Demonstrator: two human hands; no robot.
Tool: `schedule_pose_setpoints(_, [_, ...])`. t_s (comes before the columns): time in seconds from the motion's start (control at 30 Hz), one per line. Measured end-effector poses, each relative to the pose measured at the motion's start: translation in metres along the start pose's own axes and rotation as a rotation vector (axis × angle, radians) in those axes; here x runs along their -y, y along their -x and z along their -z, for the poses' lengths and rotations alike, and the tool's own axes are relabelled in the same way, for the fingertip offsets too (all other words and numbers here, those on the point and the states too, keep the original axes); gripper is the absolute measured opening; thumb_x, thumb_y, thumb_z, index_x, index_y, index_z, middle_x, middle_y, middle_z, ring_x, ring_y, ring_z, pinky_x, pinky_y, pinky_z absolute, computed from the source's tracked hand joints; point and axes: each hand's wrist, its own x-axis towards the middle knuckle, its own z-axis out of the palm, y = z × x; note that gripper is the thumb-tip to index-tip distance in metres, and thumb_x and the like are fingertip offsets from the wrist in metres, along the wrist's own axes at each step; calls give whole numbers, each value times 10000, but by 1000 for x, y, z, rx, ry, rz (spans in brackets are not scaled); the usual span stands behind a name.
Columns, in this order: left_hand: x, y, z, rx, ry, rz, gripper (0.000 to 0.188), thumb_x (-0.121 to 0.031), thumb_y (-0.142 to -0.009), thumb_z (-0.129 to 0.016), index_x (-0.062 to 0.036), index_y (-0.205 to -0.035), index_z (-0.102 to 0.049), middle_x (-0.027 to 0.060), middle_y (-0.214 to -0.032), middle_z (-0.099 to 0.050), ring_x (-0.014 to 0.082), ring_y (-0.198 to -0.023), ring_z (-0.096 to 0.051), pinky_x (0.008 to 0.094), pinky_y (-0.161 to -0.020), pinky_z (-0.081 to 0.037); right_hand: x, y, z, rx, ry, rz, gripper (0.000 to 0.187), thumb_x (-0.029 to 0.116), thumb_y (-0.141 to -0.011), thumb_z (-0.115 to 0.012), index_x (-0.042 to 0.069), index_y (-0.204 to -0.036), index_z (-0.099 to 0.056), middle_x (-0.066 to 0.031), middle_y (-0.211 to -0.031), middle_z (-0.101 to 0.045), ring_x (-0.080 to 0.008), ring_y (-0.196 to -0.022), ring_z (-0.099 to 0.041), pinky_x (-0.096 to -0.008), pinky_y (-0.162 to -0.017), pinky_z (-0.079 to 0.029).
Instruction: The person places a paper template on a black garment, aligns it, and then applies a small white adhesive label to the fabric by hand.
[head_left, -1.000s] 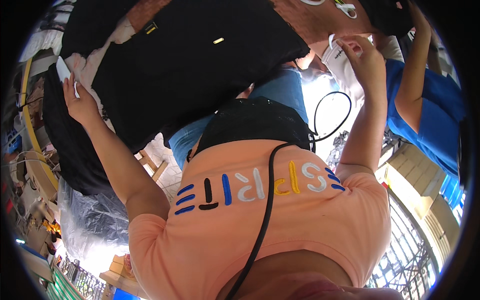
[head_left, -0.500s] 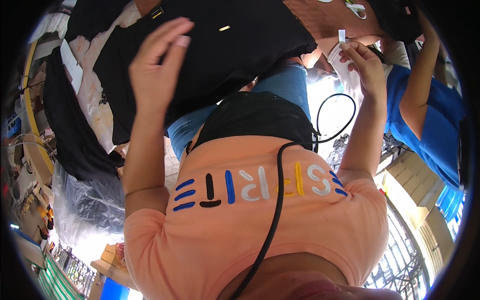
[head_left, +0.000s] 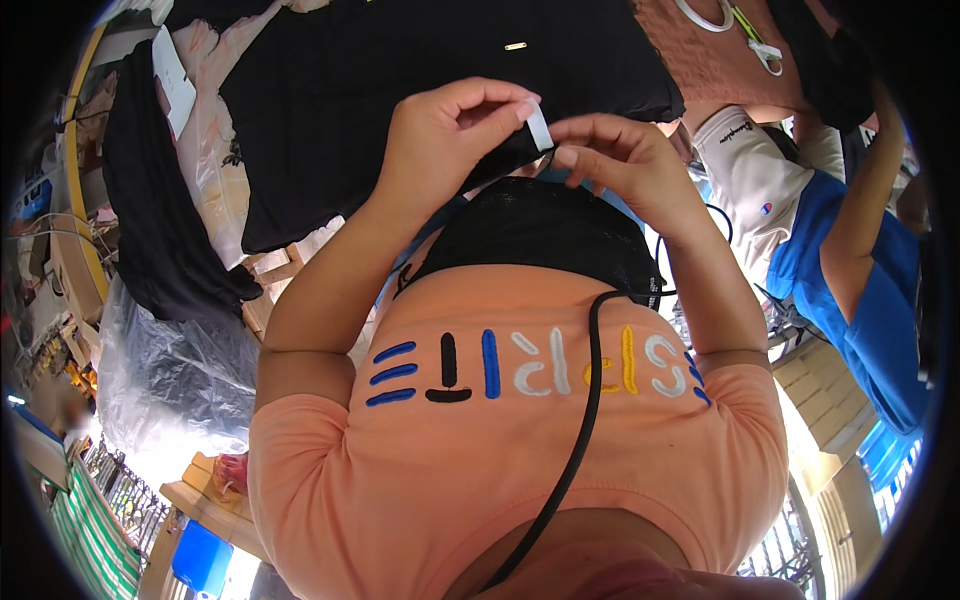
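Between the thumb and fingertips of my left hand (head_left: 440, 135) is the upper end of a short white strip (head_left: 540, 128). The strip hangs down and curves slightly. My right hand (head_left: 635, 170) is just right of it, fingers bent and a little apart, the index fingertip close to the strip's lower part. Whether that fingertip touches it, I cannot tell. Beneath and beyond both hands a large black cloth (head_left: 350, 110) is spread out, with a small gold-coloured tag (head_left: 515, 46) on it.
At the far right, a brown surface (head_left: 680, 55) carries a white ring (head_left: 708, 14) and a small white-and-yellow-green item (head_left: 765, 55). Another person in blue (head_left: 840, 270) is close on the right. A black cable (head_left: 570, 450) crosses my chest. Black fabric (head_left: 160, 200) hangs at left above clear plastic (head_left: 165, 370).
My hands have come together over the black cloth's near edge. The white strip has passed from my right hand to my left, which was raised and empty before.
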Motion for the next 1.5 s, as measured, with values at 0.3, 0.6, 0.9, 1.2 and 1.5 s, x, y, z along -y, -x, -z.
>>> schedule_pose_setpoints(0.3, [1,-43,17,45,-82,73,316,-104,-947,-712,-62,-1260,-708,66,-1102,-740,148,-1006,-699,303,-930,-546,14,-43,-5,-282,826,878,277,137,-835,-807,101,-1095,-719,-41,-921,-694,-224,-738,-689,-319,-620,-548])
schedule_pose_setpoints(0.6, [4,-72,22,-139,-295,-188,138,-142,-875,-770,-37,-963,-782,114,-864,-731,305,-818,-713,344,-746,-556,15,-69,-1,-320,940,923,137,156,-844,-797,100,-962,-755,-53,-885,-712,-251,-723,-697,-336,-632,-550])
schedule_pose_setpoints(0.9, [21,-88,25,-173,-586,-416,109,-152,-846,-773,-64,-907,-790,88,-1026,-741,310,-985,-676,402,-896,-531,7,-81,1,-327,1051,971,143,126,-811,-822,108,-939,-762,-20,-859,-681,-199,-679,-676,-300,-599,-534])
schedule_pose_setpoints(1.2, [28,-93,24,-163,-592,-408,113,-142,-846,-771,-48,-906,-789,97,-1013,-754,310,-958,-688,393,-883,-540,0,-85,1,-334,1064,952,136,130,-809,-823,109,-930,-763,-14,-831,-672,-195,-665,-666,-295,-591,-530])
schedule_pose_setpoints(1.5, [29,-92,23,-174,-592,-403,121,-138,-836,-779,-35,-898,-789,99,-1009,-757,308,-952,-694,390,-881,-544,-2,-86,0,-336,1046,941,122,130,-814,-821,104,-920,-766,-20,-830,-684,-202,-681,-676,-293,-600,-541])
